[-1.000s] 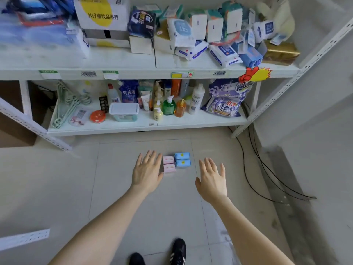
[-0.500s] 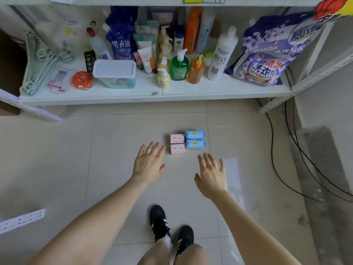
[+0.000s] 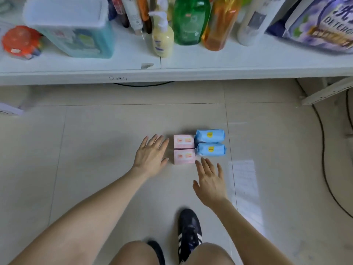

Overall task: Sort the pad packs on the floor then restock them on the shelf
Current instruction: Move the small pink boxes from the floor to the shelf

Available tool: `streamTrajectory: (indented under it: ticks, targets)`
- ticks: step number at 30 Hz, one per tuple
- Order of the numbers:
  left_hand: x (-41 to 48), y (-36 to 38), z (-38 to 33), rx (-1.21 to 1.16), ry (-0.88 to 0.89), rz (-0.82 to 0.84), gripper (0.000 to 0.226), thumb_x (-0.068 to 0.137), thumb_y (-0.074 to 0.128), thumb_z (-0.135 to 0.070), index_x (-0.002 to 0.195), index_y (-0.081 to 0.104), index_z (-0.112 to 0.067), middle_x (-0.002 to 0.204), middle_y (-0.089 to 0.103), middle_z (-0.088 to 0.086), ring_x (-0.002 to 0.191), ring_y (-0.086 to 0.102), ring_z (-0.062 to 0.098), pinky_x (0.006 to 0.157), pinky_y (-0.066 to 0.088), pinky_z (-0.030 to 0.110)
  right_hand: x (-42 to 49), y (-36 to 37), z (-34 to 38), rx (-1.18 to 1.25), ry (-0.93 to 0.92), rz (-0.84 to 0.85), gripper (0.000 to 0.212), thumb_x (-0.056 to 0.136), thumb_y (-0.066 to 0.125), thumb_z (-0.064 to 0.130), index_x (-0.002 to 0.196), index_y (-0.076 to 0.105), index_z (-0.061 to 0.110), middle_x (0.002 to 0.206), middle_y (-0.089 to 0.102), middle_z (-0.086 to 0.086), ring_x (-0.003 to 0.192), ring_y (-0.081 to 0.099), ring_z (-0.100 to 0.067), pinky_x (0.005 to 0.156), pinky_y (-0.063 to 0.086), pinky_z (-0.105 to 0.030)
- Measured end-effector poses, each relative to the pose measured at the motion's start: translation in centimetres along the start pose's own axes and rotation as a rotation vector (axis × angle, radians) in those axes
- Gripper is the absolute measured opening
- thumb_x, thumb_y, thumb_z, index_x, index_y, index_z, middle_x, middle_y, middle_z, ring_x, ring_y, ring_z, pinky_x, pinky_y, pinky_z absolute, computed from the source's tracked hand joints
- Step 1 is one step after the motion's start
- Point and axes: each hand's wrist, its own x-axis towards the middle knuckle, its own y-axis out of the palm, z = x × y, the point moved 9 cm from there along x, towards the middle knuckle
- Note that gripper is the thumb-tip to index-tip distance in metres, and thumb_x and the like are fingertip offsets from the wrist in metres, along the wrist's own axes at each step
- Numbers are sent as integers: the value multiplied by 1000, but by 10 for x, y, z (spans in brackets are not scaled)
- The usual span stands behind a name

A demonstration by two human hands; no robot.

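step: packs look sorted, pick-up starting | packs: two pink boxy pad packs (image 3: pixel 183 141) beside two blue soft pad packs (image 3: pixel 209 135) on tiled floor (image 3: pixel 95 140) | left hand (image 3: pixel 150 155): flat, empty, beside pink | right hand (image 3: pixel 210 180): flat, empty, near blue | next: grab, lift to white shelf (image 3: pixel 229 60)

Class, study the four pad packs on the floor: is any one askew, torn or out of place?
Nothing stands out: the pink packs and blue packs lie square in a tidy block, grouped by colour.

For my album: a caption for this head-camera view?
Open left hand and open right hand hover beside pink packs and blue packs on the floor.
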Motion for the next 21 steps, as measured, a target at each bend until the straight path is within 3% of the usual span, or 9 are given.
streamTrajectory:
  ticks: [6, 9, 12, 21]
  targets:
    - [62, 58, 8, 42, 55, -42, 68, 96, 41, -50, 153, 18, -19, 160, 20, 3, 148, 15, 20, 120, 5, 40, 54, 50, -1, 23, -70, -101, 72, 95, 46, 33, 154, 9, 13, 162, 6, -8, 149, 4, -24, 119, 0, -40]
    - [88, 78, 7, 39, 112, -41, 69, 96, 38, -54, 153, 17, -22, 161, 18, -1, 149, 12, 19, 120, 3, 42, 69, 57, 5, 54, -110, -191, 75, 83, 65, 24, 148, 32, 5, 155, 30, -14, 144, 28, -29, 117, 20, -41]
    - [107, 93, 0, 52, 182, -59, 69, 95, 36, -58, 153, 17, -25, 161, 18, -4, 149, 13, 18, 120, 2, 47, 81, 65, 7, 71, -139, -270, 82, 61, 84, 20, 134, 53, -1, 139, 53, -18, 128, 51, -32, 103, 45, -46]
    - [129, 110, -1, -5, 243, -27, 74, 95, 38, -58, 154, 9, -23, 162, 14, -7, 149, 9, 15, 120, 8, 45, 92, 84, 4, 73, -147, -312, 80, 59, 82, 10, 133, 54, 1, 136, 56, -16, 126, 53, -32, 101, 47, -44]
